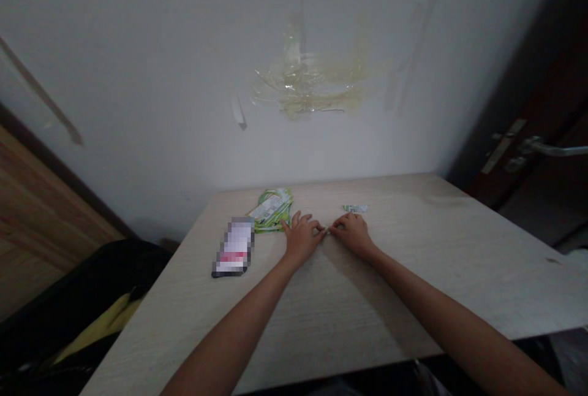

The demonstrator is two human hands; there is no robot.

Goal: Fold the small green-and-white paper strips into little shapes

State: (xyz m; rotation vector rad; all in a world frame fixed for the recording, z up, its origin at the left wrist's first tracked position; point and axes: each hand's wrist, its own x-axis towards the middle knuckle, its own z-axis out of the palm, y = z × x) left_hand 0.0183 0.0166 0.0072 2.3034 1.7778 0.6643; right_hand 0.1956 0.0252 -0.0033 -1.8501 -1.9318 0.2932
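Note:
My left hand (302,238) and my right hand (353,233) meet near the middle of the table, their fingertips almost touching. Between the pinched fingers shows a tiny whitish piece (327,231), too small to name. Both hands are closed on it or right beside it. A green and white printed packet (274,209) lies flat just behind and left of my left hand. A torn strip of the same green and white print (355,208) rests just beyond my right hand.
A phone (235,246) with a blurred-out screen lies left on the wooden table (459,249). The wall (184,77) with old tape (316,92) rises behind. A dark bag (105,279) stands at the left, a door handle (551,148) at the right.

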